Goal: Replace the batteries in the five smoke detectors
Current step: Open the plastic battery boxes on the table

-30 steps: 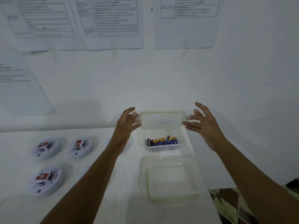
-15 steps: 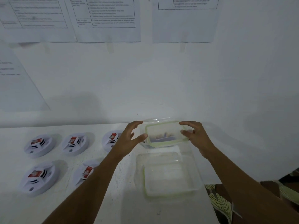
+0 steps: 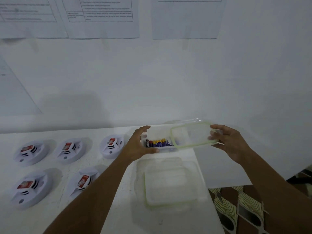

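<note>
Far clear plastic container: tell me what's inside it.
A row of blue-and-yellow batteries and one black battery. The green-rimmed clear lid in the right hand hides the right part of the container.

The green-rimmed lid (image 3: 192, 134), held in the right hand (image 3: 231, 144), covers the right end of the row of batteries (image 3: 157, 143), so their count cannot be told. The left hand (image 3: 140, 146) hides the left wall of the clear container (image 3: 160, 132), and its forearm overlaps the edge of the near smoke detector (image 3: 82, 181). The printed sheets (image 3: 101, 17) run off the top edge, their text too blurred to read.

White wall (image 3: 168, 73), printed sheets (image 3: 101, 17) on it (text unreadable), white table (image 3: 30, 223), patterned floor (image 3: 228, 208)
</note>
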`<state>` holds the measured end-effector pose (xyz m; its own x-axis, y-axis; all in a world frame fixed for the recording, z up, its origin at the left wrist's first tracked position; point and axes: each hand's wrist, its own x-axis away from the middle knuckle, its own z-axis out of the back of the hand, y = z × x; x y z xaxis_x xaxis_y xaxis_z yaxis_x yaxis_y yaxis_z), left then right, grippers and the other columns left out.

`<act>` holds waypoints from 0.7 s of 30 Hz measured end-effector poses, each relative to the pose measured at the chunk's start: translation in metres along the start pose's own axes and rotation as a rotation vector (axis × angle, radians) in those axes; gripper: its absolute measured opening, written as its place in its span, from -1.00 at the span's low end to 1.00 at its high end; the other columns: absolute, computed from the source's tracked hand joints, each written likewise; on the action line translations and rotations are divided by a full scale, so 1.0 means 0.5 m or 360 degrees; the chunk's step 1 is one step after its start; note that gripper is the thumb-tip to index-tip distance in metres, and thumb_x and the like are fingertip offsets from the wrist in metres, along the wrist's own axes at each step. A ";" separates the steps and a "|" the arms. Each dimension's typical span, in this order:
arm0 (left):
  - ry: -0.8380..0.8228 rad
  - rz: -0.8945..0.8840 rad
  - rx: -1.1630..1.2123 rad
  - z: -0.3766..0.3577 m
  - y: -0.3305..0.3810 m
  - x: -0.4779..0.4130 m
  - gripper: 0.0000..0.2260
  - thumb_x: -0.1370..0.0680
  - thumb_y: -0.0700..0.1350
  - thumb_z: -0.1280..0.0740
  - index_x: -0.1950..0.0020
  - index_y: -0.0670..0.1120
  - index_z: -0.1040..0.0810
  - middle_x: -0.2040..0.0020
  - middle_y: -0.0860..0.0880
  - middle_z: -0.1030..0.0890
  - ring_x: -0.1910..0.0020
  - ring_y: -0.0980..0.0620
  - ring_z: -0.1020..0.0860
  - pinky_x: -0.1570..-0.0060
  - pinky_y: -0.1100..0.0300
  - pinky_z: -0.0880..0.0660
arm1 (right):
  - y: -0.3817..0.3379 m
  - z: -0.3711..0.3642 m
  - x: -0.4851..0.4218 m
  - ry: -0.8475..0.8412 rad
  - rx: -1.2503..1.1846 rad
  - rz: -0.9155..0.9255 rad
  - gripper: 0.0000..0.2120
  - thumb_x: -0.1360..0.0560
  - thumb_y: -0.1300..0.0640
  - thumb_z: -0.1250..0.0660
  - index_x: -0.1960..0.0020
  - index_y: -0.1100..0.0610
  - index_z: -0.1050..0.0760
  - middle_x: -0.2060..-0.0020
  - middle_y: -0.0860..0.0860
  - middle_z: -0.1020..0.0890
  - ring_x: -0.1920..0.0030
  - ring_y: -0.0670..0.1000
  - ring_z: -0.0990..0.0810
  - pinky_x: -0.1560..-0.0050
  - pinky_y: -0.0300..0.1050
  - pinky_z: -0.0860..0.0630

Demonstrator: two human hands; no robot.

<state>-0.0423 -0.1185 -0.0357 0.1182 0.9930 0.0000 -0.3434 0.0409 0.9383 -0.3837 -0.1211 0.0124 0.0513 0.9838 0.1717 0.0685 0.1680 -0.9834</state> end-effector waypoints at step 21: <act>0.0207 -0.0029 0.0042 0.017 0.031 0.007 -0.04 -0.13 0.04 -0.66 -0.44 0.12 -0.28 -0.38 0.07 -0.41 -0.32 0.06 -0.44 -0.21 0.05 -0.50 | 0.055 -0.129 -0.014 -0.0103 0.0504 0.0048 -0.75 -0.64 -0.17 -0.11 -0.24 -0.22 -0.47 0.02 0.04 -0.66 0.07 0.04 -0.64 0.04 -0.05 -0.57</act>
<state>-0.0393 -0.1155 -0.0183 0.0018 0.9982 -0.0605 -0.3176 0.0579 0.9465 -0.3178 -0.1273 -0.0119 -0.0158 0.9888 0.1483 -0.2457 0.1400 -0.9592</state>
